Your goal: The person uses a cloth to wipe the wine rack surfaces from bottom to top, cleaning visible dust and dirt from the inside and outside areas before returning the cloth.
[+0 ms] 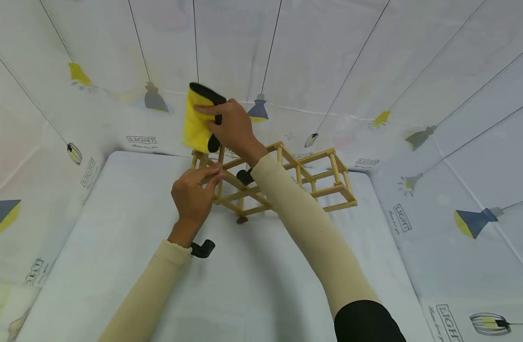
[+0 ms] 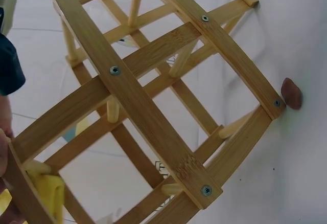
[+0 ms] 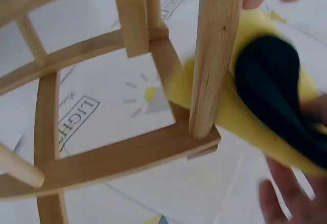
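Note:
A light wooden rack of slats and round dowels point(image 2: 149, 116) spans the middle of the head view, screws showing at its joints. My left hand point(image 1: 192, 194) pinches an upright post at the rack's left end between thumb and fingers. Higher up, my right hand point(image 1: 235, 127) grips a yellow cloth with black parts point(image 1: 197, 124) above that same end. In the right wrist view the yellow cloth point(image 3: 245, 119) lies against and behind the wooden post point(image 3: 217, 55). The left wrist view shows only the edge of a hand, at its left border.
The rack is at the far side of a white surface point(image 1: 227, 294), near a wall covering point(image 1: 329, 57) printed with lamps. A small reddish-brown piece point(image 1: 242, 220) sits by the rack's lower front corner. Black devices point(image 1: 203, 248) are worn at the wrists.

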A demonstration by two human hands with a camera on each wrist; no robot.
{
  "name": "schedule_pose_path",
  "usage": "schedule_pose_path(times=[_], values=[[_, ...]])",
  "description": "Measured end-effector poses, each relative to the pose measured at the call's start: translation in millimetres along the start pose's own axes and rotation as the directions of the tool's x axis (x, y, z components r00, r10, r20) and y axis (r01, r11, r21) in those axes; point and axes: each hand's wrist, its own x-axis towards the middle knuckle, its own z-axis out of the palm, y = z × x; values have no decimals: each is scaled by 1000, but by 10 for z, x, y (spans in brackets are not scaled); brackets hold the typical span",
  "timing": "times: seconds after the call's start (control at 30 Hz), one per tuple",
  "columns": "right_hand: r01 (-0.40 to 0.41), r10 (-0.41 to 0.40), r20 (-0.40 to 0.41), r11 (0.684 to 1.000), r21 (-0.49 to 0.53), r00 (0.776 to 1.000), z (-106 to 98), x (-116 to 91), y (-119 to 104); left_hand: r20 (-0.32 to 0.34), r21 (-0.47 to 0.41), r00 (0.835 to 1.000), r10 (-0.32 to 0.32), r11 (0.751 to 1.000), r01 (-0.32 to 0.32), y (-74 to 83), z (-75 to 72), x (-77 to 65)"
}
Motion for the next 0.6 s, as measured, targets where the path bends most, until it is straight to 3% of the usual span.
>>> schedule_pose_path(times=[0.03, 0.1, 0.17, 0.2, 0.23, 0.3, 0.37, 0.43, 0.5, 0.57, 0.6], values=[[8, -7, 83, 1000, -11, 997, 6, 7, -9, -1, 3, 1000, 2, 1000, -2, -12, -10, 8], [41, -19, 254, 996, -82, 967, 44, 14, -38, -5, 1, 1000, -2, 1000, 2, -33, -33, 12], [96, -27, 353, 979, -179, 935, 111, 13, -73, -8, 0, 1000, -9, 1000, 9, -53, -55, 0], [122, -31, 356, 964, -236, 934, 147, 12, -91, -7, 2, 1000, -13, 1000, 13, -62, -69, -8], [126, -28, 320, 949, -289, 947, 181, 12, -108, -6, -3, 1000, -17, 1000, 17, -69, -79, -17], [74, -21, 157, 938, -340, 987, 205, 17, -132, -1, -7, 1000, -21, 1000, 21, -69, -94, -31], [-3, -1, -14, 965, -262, 1000, 165, 38, -157, -2, -11, 1000, -20, 1000, 20, -67, -98, -37], [-32, 18, -111, 992, -126, 994, 85, 63, -188, 0, -15, 1000, -17, 1000, 17, -58, -101, -32], [-30, 29, -74, 999, -17, 997, 20, 86, -223, -9, -8, 1000, -16, 1000, 16, -61, -110, -28], [-7, 7, 80, 1000, -6, 997, 13, 96, -253, -18, -1, 1000, -15, 1000, 15, -76, -122, -22], [13, -7, 173, 999, -34, 985, 32, 95, -257, -23, -1, 1000, -15, 1000, 15, -82, -125, -21]])
